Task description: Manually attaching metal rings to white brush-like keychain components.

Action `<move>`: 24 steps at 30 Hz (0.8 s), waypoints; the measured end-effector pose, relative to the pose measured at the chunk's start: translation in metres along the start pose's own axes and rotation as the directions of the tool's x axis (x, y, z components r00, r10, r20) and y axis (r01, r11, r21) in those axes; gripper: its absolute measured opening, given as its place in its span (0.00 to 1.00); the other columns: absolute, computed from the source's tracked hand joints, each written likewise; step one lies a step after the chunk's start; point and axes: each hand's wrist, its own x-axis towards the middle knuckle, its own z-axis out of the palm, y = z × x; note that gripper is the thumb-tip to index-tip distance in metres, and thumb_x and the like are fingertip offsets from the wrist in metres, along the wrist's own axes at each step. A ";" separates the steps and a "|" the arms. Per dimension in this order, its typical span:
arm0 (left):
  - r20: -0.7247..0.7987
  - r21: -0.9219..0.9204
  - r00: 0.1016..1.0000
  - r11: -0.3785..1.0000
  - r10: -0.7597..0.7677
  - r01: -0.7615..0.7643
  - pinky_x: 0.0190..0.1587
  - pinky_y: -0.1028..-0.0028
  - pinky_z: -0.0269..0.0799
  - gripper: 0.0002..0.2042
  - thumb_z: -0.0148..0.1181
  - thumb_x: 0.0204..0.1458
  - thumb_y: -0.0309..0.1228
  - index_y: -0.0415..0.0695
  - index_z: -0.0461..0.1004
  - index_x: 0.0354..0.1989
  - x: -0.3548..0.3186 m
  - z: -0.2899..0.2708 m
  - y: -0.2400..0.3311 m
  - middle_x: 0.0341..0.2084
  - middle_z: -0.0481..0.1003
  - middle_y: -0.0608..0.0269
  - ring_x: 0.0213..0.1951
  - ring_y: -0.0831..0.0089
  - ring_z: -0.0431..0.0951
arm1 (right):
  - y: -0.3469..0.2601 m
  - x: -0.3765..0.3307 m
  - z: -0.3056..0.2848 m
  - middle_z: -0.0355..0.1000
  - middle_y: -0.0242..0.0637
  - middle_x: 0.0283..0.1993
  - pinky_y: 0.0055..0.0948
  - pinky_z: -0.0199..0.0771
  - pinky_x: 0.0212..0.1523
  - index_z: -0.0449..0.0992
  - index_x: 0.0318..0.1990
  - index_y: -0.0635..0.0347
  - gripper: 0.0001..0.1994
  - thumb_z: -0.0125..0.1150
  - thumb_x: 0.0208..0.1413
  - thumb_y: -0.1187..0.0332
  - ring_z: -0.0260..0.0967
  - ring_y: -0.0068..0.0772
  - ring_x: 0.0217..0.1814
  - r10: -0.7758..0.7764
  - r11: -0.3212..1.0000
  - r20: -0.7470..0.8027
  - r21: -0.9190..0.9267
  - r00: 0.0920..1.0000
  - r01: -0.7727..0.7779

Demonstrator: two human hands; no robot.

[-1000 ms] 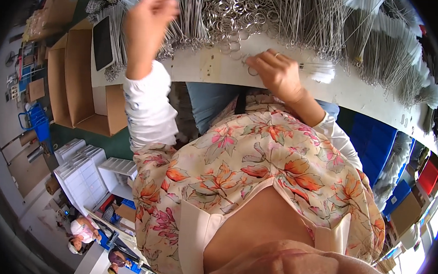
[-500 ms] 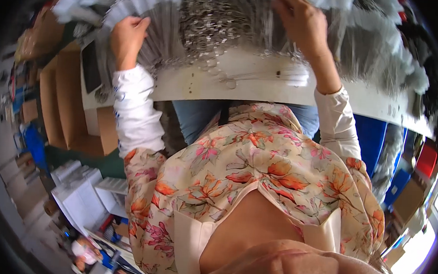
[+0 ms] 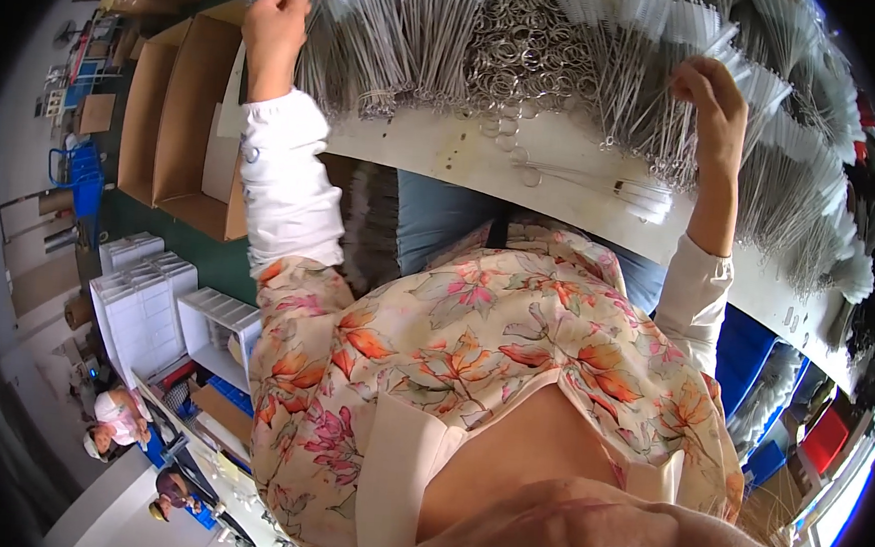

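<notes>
My left hand [image 3: 275, 28] is raised at the far left end of the table, fingers pinched together; a thin wire-like line shows above the fingertips, but I cannot make out what it belongs to. To its right lie bundles of thin wire brushes [image 3: 371, 44] with white bristles. My right hand [image 3: 716, 105] is over another spread of wire brushes [image 3: 647, 116], its fingers curled and closed; whatever they grip is hidden. Between the two groups sits a heap of metal rings [image 3: 531, 49]. A few single brushes [image 3: 603, 183] lie near the front edge.
The white table [image 3: 445, 149] runs across in front of me. Open cardboard boxes [image 3: 194, 118] stand left of it, with white plastic crates [image 3: 144, 316] behind. Blue bins [image 3: 743, 362] and a red bin [image 3: 824, 441] are at right. Two people [image 3: 118, 419] appear at the lower left.
The view has turned, so the table now slants down to the right. My left hand is farther out past the brushes' left end; my right hand is lower, nearer the brushes' wire stems.
</notes>
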 end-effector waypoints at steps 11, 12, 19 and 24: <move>0.212 0.625 0.977 0.767 0.012 -0.145 0.35 0.63 0.69 0.17 0.55 0.45 0.41 0.38 0.75 0.34 0.049 -0.014 -0.156 0.28 0.76 0.47 0.31 0.54 0.76 | -0.017 -0.022 -0.126 0.67 0.26 0.24 0.16 0.61 0.18 0.74 0.38 0.60 0.10 0.52 0.58 0.64 0.63 0.17 0.20 0.180 0.908 -0.480 0.417 0.858 0.043; 0.287 0.682 0.958 0.698 0.018 -0.218 0.38 0.61 0.68 0.18 0.55 0.44 0.42 0.38 0.76 0.35 0.036 0.001 -0.130 0.31 0.75 0.45 0.35 0.49 0.75 | 0.001 -0.026 -0.144 0.67 0.26 0.24 0.17 0.64 0.20 0.74 0.38 0.61 0.09 0.53 0.57 0.64 0.64 0.16 0.21 0.192 0.881 -0.445 0.470 0.875 0.046; 0.294 0.796 0.956 0.551 0.006 -0.249 0.37 0.61 0.68 0.17 0.56 0.44 0.41 0.38 0.77 0.33 0.040 0.012 -0.122 0.29 0.75 0.43 0.34 0.46 0.74 | 0.032 -0.052 -0.195 0.70 0.31 0.24 0.21 0.66 0.23 0.76 0.37 0.61 0.09 0.56 0.54 0.66 0.66 0.21 0.23 0.246 0.969 -0.508 0.148 0.825 -0.197; 0.123 0.596 0.984 0.802 -0.127 0.029 0.29 0.65 0.67 0.14 0.55 0.49 0.37 0.34 0.76 0.30 0.054 -0.011 -0.160 0.23 0.77 0.51 0.23 0.58 0.75 | 0.027 -0.035 -0.190 0.73 0.44 0.25 0.33 0.69 0.30 0.78 0.33 0.61 0.11 0.60 0.48 0.63 0.71 0.33 0.27 -0.140 0.837 -0.585 -0.501 0.799 -0.221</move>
